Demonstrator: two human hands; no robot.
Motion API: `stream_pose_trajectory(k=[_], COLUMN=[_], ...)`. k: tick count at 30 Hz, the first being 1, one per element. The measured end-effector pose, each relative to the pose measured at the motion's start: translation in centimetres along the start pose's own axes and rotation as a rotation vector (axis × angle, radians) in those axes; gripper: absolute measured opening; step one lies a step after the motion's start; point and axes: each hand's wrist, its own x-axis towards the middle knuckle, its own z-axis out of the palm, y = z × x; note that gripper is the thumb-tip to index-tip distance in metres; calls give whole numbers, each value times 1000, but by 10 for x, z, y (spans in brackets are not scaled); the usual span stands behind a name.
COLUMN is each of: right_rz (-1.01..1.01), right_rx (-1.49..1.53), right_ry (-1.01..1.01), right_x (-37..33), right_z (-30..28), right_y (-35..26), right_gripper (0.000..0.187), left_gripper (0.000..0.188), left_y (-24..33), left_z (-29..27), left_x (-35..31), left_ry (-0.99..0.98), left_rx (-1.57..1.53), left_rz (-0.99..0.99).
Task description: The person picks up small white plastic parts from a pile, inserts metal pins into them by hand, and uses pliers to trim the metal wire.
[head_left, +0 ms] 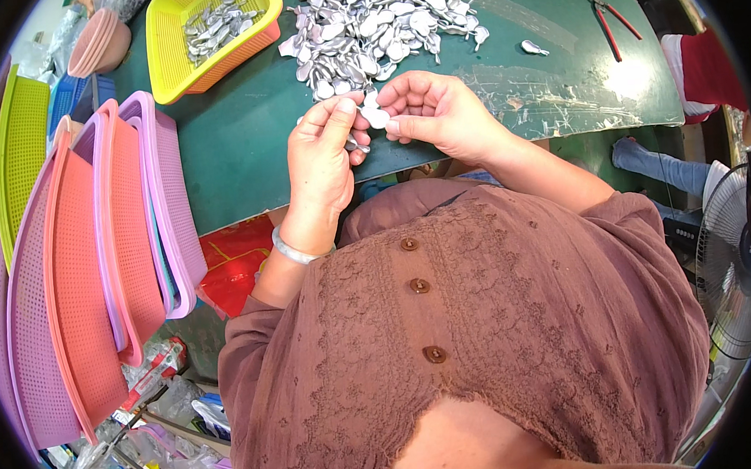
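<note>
Two bare hands are being held close together above the near edge of a dark green desk [241, 148], seen from above the person's head. A small silver metal piece [374, 117], flat and roughly spoon-shaped, is being pinched between them. The left hand [323, 156] is being kept upright, its fingers [339, 109] closed on the left side of the piece, and a silver bangle [292, 251] is being worn on its wrist. The right hand [437, 110] is being curled over from the right, its thumb and forefinger closed on the same piece from the other side. A second bit of silver metal is being glimpsed just below the left thumb, though whether it is a separate piece cannot be told.

Just beyond the fingers, a large heap of matching silver pieces [380, 23] is being spread across the desk, its nearest pieces lying just above the held one. One stray piece [534, 48] is lying apart to the right of the heap. Farther right, red-handled pliers [610, 18] are resting on the desk. To the upper left, a yellow mesh basket [166, 49] is being filled partway with more silver pieces. Along the left edge, pink and purple mesh trays [94, 269] are being stored on their sides. A brown buttoned blouse [501, 313] is filling the lower part of the view.
</note>
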Motion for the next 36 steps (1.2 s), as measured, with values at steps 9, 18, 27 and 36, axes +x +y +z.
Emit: stream_pose_trajectory(k=[9, 18, 27, 36], right_rz=[27, -110, -500, -407], right_rx=[1, -164, -1002, -1373], right_ry=[-27, -63, 163, 127], right_x=[-1, 1, 17, 20], right_z=[-1, -3, -10, 0], right_y=[-1, 4, 3, -4], right_gripper=[24, 22, 17, 20], left_gripper=[16, 14, 15, 13], left_y=[2, -1, 3, 4], left_z=[1, -9, -21, -29], left_x=[-1, 3, 1, 1], left_ry=[-17, -134, -158, -150], left_rx=[-3, -193, -364, -494], left_rz=[7, -33, -59, -140])
